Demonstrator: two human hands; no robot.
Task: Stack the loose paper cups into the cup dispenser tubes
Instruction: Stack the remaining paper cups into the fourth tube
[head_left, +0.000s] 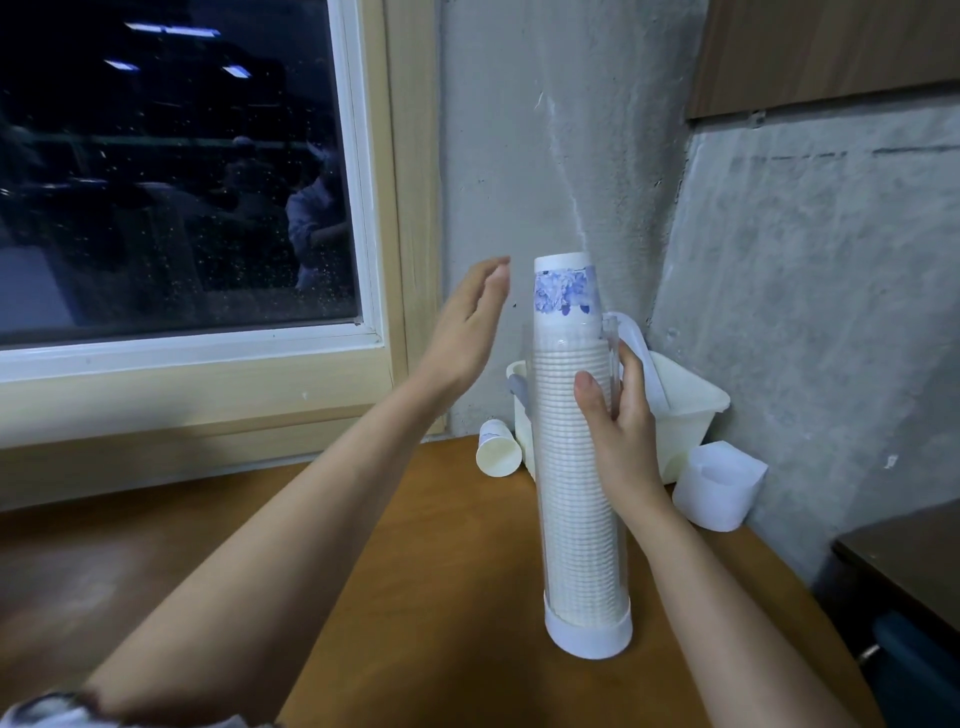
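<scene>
A clear cup dispenser tube (584, 530) stands upright on the wooden table, filled with nested white paper cups. The top cup (565, 288), upside down with a blue flower print, sticks out above the tube's rim. My right hand (621, 415) grips the tube at its upper part, thumb in front and fingers behind. Held up to the left of the top cup, my left hand (470, 322) has straight fingers, holds nothing and is apart from the cup. One loose paper cup (497, 449) lies on its side behind the tube.
A white plastic basket (691, 400) sits in the corner behind the tube, with a white plastic piece (719, 486) to its right. The wooden table (426, 545) runs up to a window ledge on the left and concrete walls. A dark surface (904, 561) lies at the right.
</scene>
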